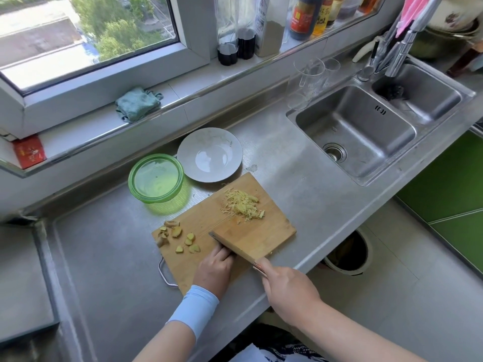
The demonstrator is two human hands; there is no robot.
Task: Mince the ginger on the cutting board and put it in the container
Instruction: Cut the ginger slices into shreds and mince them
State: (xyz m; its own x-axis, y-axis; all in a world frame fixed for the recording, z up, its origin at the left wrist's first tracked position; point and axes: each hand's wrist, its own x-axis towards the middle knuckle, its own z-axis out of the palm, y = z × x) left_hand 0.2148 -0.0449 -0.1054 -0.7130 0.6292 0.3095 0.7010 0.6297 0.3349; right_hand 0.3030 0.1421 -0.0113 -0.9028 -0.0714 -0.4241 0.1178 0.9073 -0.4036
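A wooden cutting board lies on the steel counter. A pile of shredded ginger sits near the board's far end. Several ginger peel chunks lie at its left corner. My right hand grips the handle of a cleaver, whose broad blade tilts over the board's middle and mirrors the wood. My left hand rests on the board against the blade's left side, its fingertips hidden under the blade. A green plastic container stands behind the board, with nothing visible in it.
A grey plate sits beside the container. The double sink and faucet are to the right, glasses by its far corner. Bottles and a folded cloth line the window sill. The counter's front edge runs just right of the board; a bin stands below.
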